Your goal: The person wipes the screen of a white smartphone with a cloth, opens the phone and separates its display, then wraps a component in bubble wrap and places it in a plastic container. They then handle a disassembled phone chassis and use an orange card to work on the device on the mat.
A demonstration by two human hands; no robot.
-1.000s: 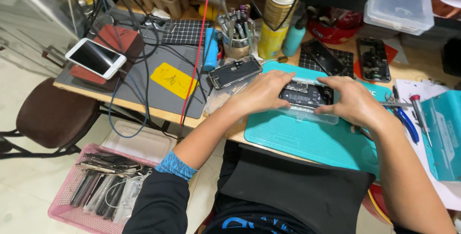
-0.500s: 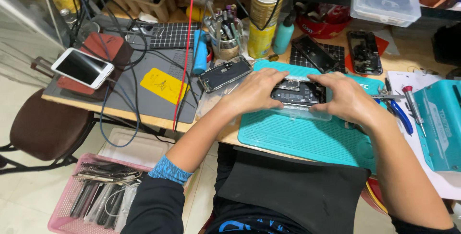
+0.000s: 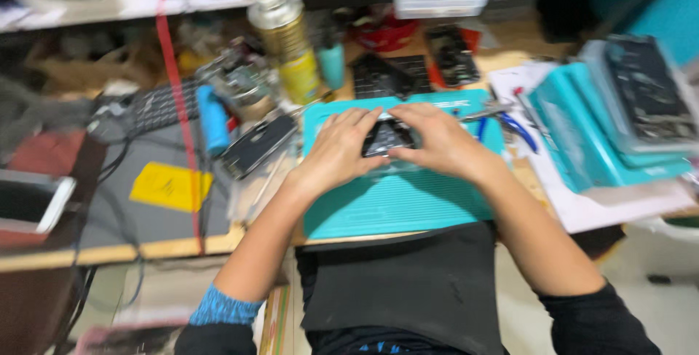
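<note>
Cluttered bench all round: your left hand [image 3: 336, 152] and right hand [image 3: 440, 144] both pinch the opened phone [image 3: 386, 136] over the teal mat [image 3: 397, 206]. You seem mid-pressing (blur hides detail); go gently next. Free mat lies toward you; pliers [image 3: 520, 128] crowd your right.

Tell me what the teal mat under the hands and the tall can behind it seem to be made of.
Teal mat: probably silicone or rubber, matte, with moulded ridges across it. Tall can: likely metal, with a glossy gold-to-yellow body and a pale cap; motion blur hides finer detail.
</note>
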